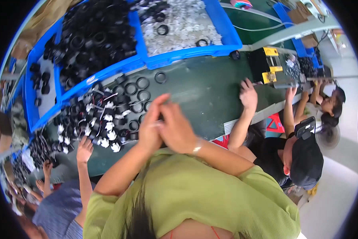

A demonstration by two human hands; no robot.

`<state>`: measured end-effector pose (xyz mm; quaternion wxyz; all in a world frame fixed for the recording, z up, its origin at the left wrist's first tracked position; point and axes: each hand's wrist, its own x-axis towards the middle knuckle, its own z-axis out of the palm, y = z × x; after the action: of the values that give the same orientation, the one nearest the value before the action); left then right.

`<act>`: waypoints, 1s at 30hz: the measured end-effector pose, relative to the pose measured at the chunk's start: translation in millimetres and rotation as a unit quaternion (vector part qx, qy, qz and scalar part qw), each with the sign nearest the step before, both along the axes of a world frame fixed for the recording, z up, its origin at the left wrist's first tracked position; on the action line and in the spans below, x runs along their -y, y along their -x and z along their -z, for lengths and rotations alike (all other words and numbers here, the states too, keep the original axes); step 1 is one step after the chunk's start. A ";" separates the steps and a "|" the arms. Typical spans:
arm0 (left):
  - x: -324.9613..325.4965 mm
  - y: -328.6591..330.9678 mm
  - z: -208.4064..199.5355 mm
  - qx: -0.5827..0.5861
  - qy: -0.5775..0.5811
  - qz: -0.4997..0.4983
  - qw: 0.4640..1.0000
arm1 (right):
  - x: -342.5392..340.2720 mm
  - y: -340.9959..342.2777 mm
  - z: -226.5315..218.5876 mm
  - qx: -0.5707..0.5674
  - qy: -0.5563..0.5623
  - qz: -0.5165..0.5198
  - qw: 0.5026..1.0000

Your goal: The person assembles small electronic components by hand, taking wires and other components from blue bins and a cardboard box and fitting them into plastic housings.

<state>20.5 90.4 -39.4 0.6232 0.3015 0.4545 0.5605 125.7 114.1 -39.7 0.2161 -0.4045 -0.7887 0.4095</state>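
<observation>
In front of my chest, over the near side of the green table, my left hand (149,129) and my right hand (178,129) are pressed together, palms facing. Their fingers are closed and slightly blurred. A small pale bit shows between them, but what they hold is hidden. Left of and beyond my hands lie several black rings (142,83), some touching each other. Farther left is a pile of small black parts with white pieces (109,126) and thin wires.
Blue bins hold black round parts (95,32) and white translucent pieces (179,28) at the back. A co-worker's hand (248,95) is on the right, near a yellow-and-black machine (266,65). On the left, another co-worker's hand (84,149) touches the pile.
</observation>
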 end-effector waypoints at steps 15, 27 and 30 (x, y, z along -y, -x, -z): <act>13.4 167.8 90.2 -0.742 0.137 -0.101 0.648 | -264.3 -204.4 175.9 0.191 -0.225 0.389 0.873; -312.8 47.6 131.4 -0.683 -0.144 0.235 0.676 | -182.5 -115.9 192.3 0.076 -0.123 0.313 0.939; -327.3 49.5 159.9 -0.736 -0.198 0.336 0.554 | -161.2 -88.3 174.2 0.088 -0.057 0.203 0.974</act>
<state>-29.0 417.7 -199.3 0.1393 0.8557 0.4974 -0.0309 214.0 275.4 -213.9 0.2476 -0.5777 -0.7278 0.2744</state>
